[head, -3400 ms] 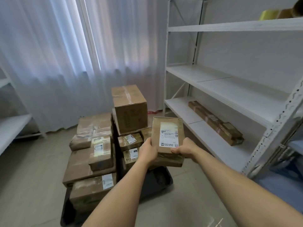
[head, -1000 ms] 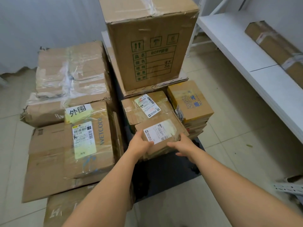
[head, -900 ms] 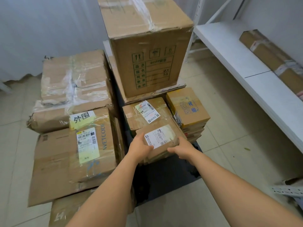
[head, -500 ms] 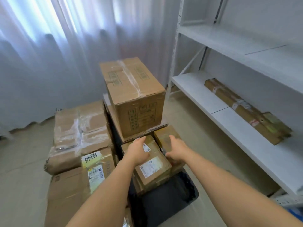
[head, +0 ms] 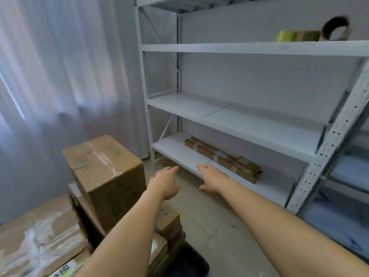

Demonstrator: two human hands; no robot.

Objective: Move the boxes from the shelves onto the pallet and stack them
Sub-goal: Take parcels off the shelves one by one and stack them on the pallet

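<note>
A long flat brown box (head: 221, 158) lies on the bottom board of the white shelf rack (head: 179, 150), against the back wall. My left hand (head: 164, 182) and my right hand (head: 211, 177) are both empty with fingers spread, held out in the air toward that bottom board. The right hand is just left of the long box and apart from it. At lower left, cardboard boxes are stacked on a black pallet (head: 191, 264): a tall taped box (head: 103, 176) on top, flat wrapped boxes (head: 38, 232) to its left, small boxes (head: 169, 220) under my left forearm.
The middle board (head: 239, 118) of the rack carries nothing. Rolls of tape (head: 311, 33) stand on the upper board at the right. White curtains (head: 60, 76) hang behind the stack. A grey tiled floor strip (head: 209, 222) runs between pallet and rack.
Both hands have let go of the small labelled box, which now rests on the pallet stack. They have swung up and right toward the bottom shelf, and my view has turned to the rack.
</note>
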